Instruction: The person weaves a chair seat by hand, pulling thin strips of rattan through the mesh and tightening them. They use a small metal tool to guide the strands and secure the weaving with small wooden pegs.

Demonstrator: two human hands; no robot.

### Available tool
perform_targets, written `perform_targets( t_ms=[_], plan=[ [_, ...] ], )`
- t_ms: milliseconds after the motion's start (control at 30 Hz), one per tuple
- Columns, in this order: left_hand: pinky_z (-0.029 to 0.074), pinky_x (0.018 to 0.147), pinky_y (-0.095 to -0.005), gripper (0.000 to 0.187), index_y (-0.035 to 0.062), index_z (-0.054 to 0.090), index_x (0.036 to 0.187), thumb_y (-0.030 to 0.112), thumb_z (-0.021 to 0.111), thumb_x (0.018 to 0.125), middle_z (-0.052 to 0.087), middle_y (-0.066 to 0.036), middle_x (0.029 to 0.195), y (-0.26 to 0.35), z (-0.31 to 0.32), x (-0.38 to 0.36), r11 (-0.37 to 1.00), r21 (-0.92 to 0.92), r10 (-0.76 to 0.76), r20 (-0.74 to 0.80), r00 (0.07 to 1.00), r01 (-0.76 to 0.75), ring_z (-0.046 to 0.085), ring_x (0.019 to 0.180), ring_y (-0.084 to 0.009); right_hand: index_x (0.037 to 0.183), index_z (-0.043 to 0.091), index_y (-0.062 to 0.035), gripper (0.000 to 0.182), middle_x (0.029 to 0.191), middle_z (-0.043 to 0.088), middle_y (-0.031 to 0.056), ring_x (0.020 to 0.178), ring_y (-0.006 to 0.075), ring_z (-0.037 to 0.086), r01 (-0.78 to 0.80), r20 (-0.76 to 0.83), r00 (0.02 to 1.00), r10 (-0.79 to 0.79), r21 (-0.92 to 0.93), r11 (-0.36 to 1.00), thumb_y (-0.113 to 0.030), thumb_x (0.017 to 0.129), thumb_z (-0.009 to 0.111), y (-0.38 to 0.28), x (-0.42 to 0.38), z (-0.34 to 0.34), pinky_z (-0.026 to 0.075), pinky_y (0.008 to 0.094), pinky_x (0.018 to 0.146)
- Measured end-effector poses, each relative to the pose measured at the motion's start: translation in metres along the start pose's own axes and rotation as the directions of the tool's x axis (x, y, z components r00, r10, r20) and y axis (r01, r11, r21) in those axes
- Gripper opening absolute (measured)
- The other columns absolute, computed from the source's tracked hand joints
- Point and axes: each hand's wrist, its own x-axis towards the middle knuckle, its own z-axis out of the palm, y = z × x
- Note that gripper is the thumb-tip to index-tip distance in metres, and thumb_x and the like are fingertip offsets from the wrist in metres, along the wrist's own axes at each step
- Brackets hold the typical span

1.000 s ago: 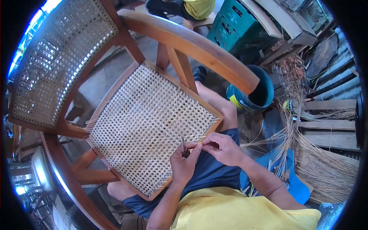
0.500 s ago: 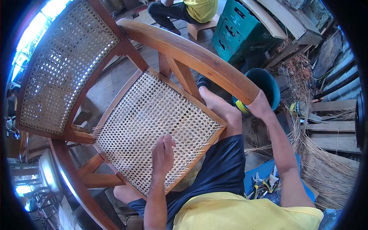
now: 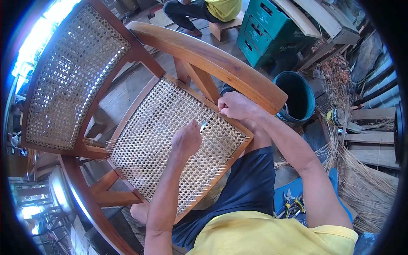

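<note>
A wooden armchair with a woven cane seat fills the middle of the view. My left hand is closed over the weave; a small tool with a shiny metal tip sticks out from its fingers, the handle hidden in the grip. My right hand is pinched at the seat's right rail, below the curved armrest. A thin cane strand shows at its fingertips, close to the metal tip. Loose strand ends stick out along the seat's front edge and left corner.
A dark green bucket stands right of the armrest, with green crates behind it. Pliers and cutters lie on a blue surface beside me. Bundled cane strands spread at right. Another person sits at the back.
My right hand has come from beyond the armrest's end to the seat's right rail. My left hand has moved up and right across the weave, and its shiny tool tip now shows.
</note>
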Motion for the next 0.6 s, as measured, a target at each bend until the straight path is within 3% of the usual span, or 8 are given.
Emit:
perform_targets(
  t_ms=[67, 133, 333, 467, 600],
  plan=[
    [0.051, 0.079, -0.0514, 0.030, 0.0020, 0.064, 0.101, 0.028, 0.048, 0.101, 0.069, -0.021, 0.090, 0.001, 0.005, 0.009, 0.998, 0.059, 0.006, 0.018, 1.000, -0.007, 0.068, 0.088, -0.0402, 0.092, 0.072, -0.0032, 0.014, 0.089, 0.066, 0.0153, 0.091, 0.0300, 0.065, -0.029, 0.002, 1.000, 0.029, -0.011, 1.000, -0.007, 0.082, 0.062, -0.004, -0.002, -0.003, 0.049, 0.0428, 0.082],
    [0.052, 0.081, -0.0510, 0.029, 0.0022, 0.067, 0.097, 0.028, 0.053, 0.098, 0.070, -0.020, 0.092, -0.007, 0.016, 0.022, 0.969, 0.217, 0.121, 0.009, 0.993, -0.120, 0.069, 0.090, -0.0391, 0.090, 0.071, -0.0028, 0.014, 0.092, 0.068, 0.0158, 0.090, 0.0299, 0.065, 0.036, -0.039, 0.998, -0.041, -0.124, 0.992, -0.007, 0.081, 0.062, -0.009, -0.004, -0.006, 0.049, 0.0429, 0.082],
    [0.054, 0.081, -0.0493, 0.027, 0.0029, 0.072, 0.094, 0.029, 0.063, 0.091, 0.071, -0.020, 0.095, 0.038, -0.023, 0.022, 0.939, 0.338, 0.052, 0.058, 0.997, -0.069, 0.070, 0.092, -0.0381, 0.089, 0.072, -0.0029, 0.014, 0.092, 0.070, 0.0154, 0.089, 0.0298, 0.067, -0.001, -0.028, 1.000, -0.004, -0.183, 0.983, -0.010, 0.081, 0.063, -0.017, 0.000, -0.009, 0.051, 0.0421, 0.082],
    [0.054, 0.084, -0.0485, 0.030, 0.0029, 0.073, 0.095, 0.031, 0.066, 0.090, 0.071, -0.022, 0.097, 0.043, -0.017, 0.029, 0.932, 0.356, 0.043, 0.064, 0.997, -0.063, 0.070, 0.094, -0.0381, 0.089, 0.073, -0.0034, 0.014, 0.090, 0.071, 0.0149, 0.087, 0.0288, 0.068, 0.030, -0.013, 0.999, -0.033, -0.181, 0.983, -0.012, 0.080, 0.065, -0.002, 0.010, -0.007, 0.051, 0.0420, 0.080],
    [0.054, 0.086, -0.0479, 0.031, 0.0019, 0.073, 0.099, 0.030, 0.064, 0.091, 0.071, -0.023, 0.101, 0.032, -0.007, 0.031, 0.964, 0.259, 0.042, 0.072, 0.997, -0.059, 0.069, 0.097, -0.0380, 0.088, 0.073, -0.0038, 0.015, 0.085, 0.072, 0.0133, 0.081, 0.0279, 0.069, 0.055, 0.063, 0.997, -0.049, -0.091, 0.994, -0.014, 0.080, 0.068, 0.001, 0.012, -0.008, 0.053, 0.0404, 0.076]
  ],
)
